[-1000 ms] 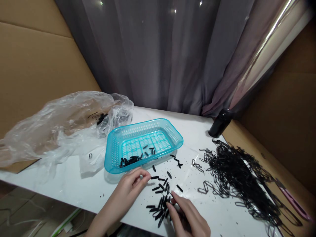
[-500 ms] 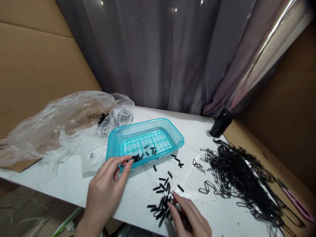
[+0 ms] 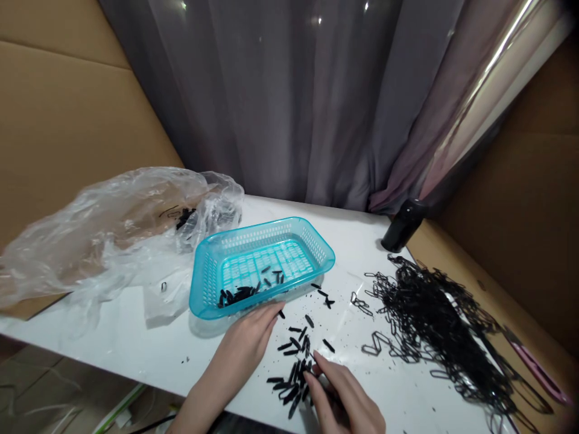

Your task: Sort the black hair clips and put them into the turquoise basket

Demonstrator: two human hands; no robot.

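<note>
A turquoise plastic basket (image 3: 208,283) sits on the white table (image 3: 136,343) and holds several small black pieces (image 3: 239,294). More of the same black pieces (image 3: 296,361) lie loose on the table in front of it. My left hand (image 3: 248,343) rests flat beside them with fingers stretched toward the basket's near edge, holding nothing. My right hand (image 3: 341,395) is at the bottom edge, its fingertips pressed on the loose pieces; whether it pinches one is hidden.
A crumpled clear plastic bag (image 3: 113,229) with a few black pieces lies at the left. A large tangle of black wire clips (image 3: 438,325) covers the right side. A black bottle (image 3: 400,226) stands at the back. Cardboard walls and a grey curtain (image 3: 294,102) surround the table.
My left hand went up over the basket's near edge with a black piece, then came back down empty to the table beside the loose pieces. My right hand barely moved.
</note>
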